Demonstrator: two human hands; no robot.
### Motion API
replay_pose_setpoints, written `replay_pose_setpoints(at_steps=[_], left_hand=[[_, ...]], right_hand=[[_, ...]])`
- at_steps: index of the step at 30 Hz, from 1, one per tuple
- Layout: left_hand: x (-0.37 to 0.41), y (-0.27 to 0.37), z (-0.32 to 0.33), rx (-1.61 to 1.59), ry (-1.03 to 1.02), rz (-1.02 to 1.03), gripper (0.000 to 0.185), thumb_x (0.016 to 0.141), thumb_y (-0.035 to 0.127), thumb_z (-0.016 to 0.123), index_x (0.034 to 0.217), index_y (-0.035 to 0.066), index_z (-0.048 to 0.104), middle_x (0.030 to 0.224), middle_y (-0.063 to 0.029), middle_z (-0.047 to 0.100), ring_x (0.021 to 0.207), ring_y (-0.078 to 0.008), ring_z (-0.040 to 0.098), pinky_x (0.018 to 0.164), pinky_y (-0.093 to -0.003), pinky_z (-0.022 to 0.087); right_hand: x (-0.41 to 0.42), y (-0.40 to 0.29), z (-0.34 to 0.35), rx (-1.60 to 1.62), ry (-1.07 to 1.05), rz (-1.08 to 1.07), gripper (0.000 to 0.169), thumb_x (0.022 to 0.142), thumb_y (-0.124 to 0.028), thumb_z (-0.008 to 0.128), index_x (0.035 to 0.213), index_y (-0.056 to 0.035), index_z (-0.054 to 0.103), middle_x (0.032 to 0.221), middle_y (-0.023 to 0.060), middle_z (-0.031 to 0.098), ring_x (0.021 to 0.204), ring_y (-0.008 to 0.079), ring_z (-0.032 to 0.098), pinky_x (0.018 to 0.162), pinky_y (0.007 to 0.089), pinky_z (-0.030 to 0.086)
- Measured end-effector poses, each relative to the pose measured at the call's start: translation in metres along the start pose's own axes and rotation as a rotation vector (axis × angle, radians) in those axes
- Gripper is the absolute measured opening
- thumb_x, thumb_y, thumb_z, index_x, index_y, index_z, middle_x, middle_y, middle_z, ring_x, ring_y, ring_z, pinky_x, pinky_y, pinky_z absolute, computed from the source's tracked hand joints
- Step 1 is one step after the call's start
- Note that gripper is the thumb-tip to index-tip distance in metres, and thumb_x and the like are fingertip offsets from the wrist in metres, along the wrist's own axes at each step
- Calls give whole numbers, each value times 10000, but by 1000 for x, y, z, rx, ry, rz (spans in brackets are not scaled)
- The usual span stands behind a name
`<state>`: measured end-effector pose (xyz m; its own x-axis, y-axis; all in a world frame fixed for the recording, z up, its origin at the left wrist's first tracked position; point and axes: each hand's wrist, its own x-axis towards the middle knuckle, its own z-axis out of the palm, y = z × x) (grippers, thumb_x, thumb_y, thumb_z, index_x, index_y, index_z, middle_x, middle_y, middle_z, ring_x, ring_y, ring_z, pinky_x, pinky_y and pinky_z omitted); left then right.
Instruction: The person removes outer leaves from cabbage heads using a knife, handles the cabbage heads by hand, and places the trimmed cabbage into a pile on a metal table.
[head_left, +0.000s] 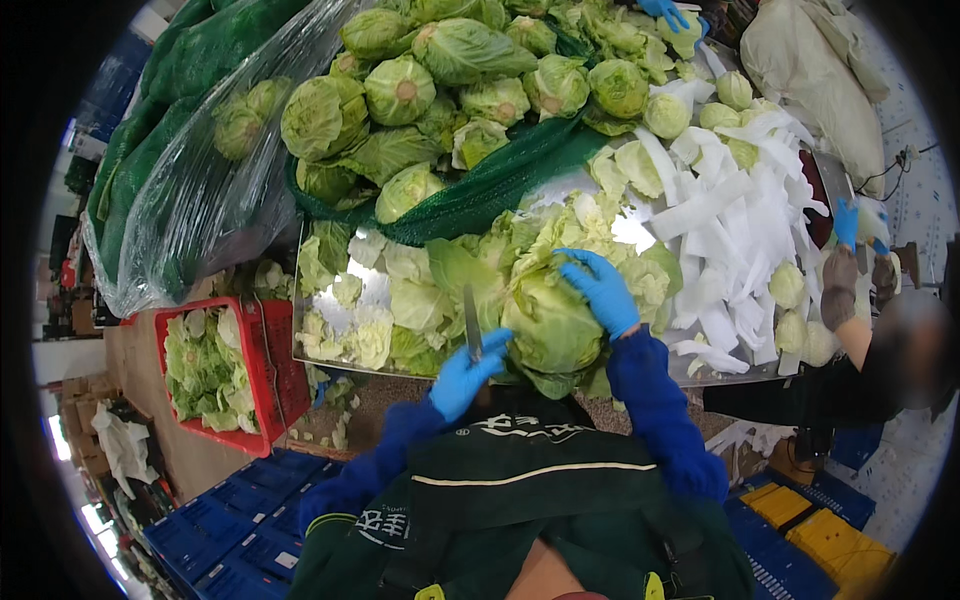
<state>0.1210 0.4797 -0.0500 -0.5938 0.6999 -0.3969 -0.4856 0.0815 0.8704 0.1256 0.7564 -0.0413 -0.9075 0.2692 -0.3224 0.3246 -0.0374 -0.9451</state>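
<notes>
A large green cabbage with loose outer leaves lies at the front edge of the metal table, close to my body. My right hand, in a blue glove, rests on its upper right side with the fingers spread over the leaves. In my gloved left hand is a knife, its blade pointing away from me. The left fingertips reach the cabbage's left side. Cut leaves lie around the cabbage, mostly to its left and behind it.
Whole cabbages are piled at the back on green netting. White foam strips and trimmed cabbages cover the table's right side. A red crate of leaves stands left. Co-workers' gloved hands show at right and at the top.
</notes>
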Motion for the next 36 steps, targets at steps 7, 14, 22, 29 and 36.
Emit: replay_pose_setpoints(at_steps=[7,14,22,29,36], left_hand=[[-28,20,-17,272,284,-181,330,942,203,578,1227,56,502,976,-109,639,698,-182,650,636,-322,532],[-15,9,12,806,35,83,341,920,291,594,1133,55,469,909,-170,667,743,-362,669,617,-429,530],[14,19,41,846,104,14,247,935,284,545,1045,72,480,773,-183,649,656,-375,643,543,-464,501],[27,21,57,929,240,-158,207,930,257,525,1007,74,465,778,-195,639,666,-407,625,580,-487,497],[64,-30,54,1135,437,-103,246,846,164,588,1038,68,468,799,-214,631,735,-436,620,616,-504,491]], right_hand=[[-69,-24,9,-418,253,-439,727,740,-309,784,1343,-32,488,1386,209,449,1293,301,425,1080,400,335],[-65,10,4,-637,131,-377,1081,567,-423,865,1438,-26,362,1505,228,281,1396,370,273,1138,461,236],[-69,16,4,-656,148,-373,1082,585,-439,852,1450,-38,341,1502,226,287,1389,378,277,1132,476,245],[-61,15,2,-627,168,-372,1051,584,-396,858,1444,-52,360,1477,233,320,1360,386,318,1115,471,280],[-22,24,-34,-402,62,-264,997,600,-331,860,1429,-45,383,1438,212,378,1338,353,355,1108,435,301]])
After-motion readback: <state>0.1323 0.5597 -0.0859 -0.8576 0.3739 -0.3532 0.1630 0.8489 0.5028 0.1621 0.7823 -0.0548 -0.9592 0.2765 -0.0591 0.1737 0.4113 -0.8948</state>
